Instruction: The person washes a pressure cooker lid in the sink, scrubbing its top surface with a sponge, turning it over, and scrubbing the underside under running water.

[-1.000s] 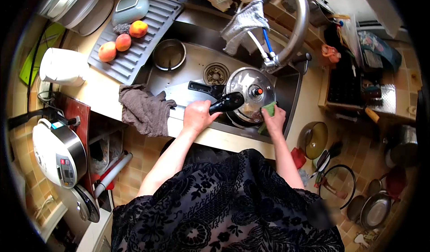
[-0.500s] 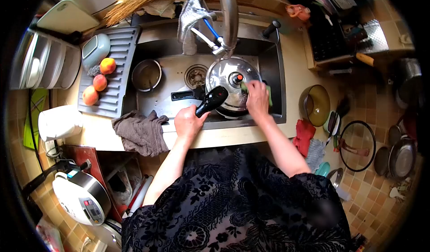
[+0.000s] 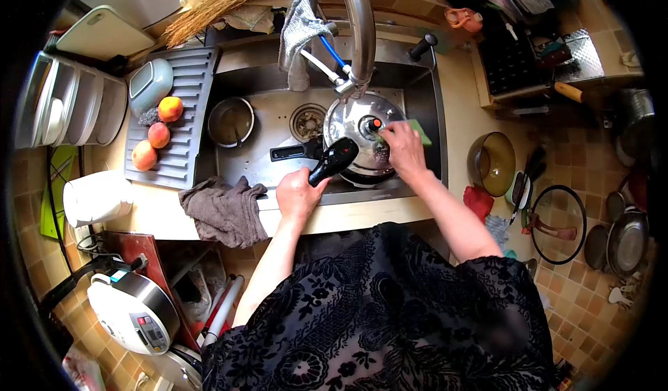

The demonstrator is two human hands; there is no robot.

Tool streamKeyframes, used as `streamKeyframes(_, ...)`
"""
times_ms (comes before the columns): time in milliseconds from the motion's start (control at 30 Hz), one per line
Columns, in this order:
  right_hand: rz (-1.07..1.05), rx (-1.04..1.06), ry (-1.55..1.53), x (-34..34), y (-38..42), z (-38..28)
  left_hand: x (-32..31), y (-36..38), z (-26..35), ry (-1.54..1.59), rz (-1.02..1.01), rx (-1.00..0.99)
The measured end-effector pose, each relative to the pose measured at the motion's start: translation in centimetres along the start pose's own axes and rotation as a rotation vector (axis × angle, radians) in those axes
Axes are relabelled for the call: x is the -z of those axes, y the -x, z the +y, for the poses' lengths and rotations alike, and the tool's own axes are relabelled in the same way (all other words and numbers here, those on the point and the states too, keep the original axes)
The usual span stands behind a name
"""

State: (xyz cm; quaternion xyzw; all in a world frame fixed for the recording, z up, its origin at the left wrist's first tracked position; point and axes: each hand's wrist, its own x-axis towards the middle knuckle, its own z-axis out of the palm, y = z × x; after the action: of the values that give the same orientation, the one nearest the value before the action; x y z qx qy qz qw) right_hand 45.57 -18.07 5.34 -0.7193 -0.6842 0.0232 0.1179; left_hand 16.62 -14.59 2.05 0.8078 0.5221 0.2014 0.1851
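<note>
A pressure cooker with a shiny metal lid sits in the right part of the sink. My left hand grips its long black handle, which points toward me. A second, looped black handle sticks out to the left. My right hand is on the lid's right side, fingers bent down and pinched around a green scouring pad. Part of the pad shows beyond the fingers; the rest is hidden. Close to those fingertips is the lid's central valve with an orange-red top.
The faucet arches over the cooker, with a grey cloth hanging beside it. A small pan lies left of the drain. Peaches rest on the grey drying mat. A brown towel drapes over the front edge.
My right hand has shifted slightly up and closer to the valve, and the pad now shows farther up behind the fingers. My left hand keeps its grip. The whole view has shifted a little.
</note>
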Motion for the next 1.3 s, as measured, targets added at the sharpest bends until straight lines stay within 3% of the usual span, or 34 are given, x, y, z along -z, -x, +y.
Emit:
streamKeyframes(100, 0.071, 0.173, 0.038, -0.4, -2.7, 3.4, -0.2, 0.0, 0.0, 0.002, 0.002, -0.001)
streamKeyframes(200, -0.027, 0.256, 0.040, 0.3, -3.8, 4.0, 0.0, 0.2, -0.1, -0.002, 0.005, 0.006)
streamKeyframes(333, -0.017, 0.227, 0.016, 1.0, -0.6, 2.3, -0.1, 0.0, 0.0, -0.005, 0.015, 0.022)
streamKeyframes(567, 0.029, -0.081, -0.044, -1.7, -2.4, -7.1, -0.5, 0.2, -0.3, -0.001, 0.033, 0.000)
streamKeyframes(667, -0.176, -0.274, 0.171, -4.1, -7.0, -9.8, -0.3, 0.3, -0.3, -0.013, 0.041, -0.016)
streamKeyframes(867, -0.178, -0.379, 0.118, -3.1, -5.1, -8.7, 0.0, 0.1, 0.0, 0.015, 0.034, 0.016)
streamKeyframes(1000, -0.200, -0.346, 0.230, -2.9, -4.8, -8.5, -0.4, 0.3, -0.2, -0.005, 0.020, 0.029)
streamKeyframes(1133, -0.182, -0.120, 0.355, -2.3, -4.1, -8.0, 0.2, 0.2, -0.1, 0.009, 0.020, 0.036)
streamKeyframes(1300, -0.084, 0.074, 0.188, 0.0, 0.0, -2.5, -0.4, 0.4, -0.1, 0.016, 0.020, 0.043)
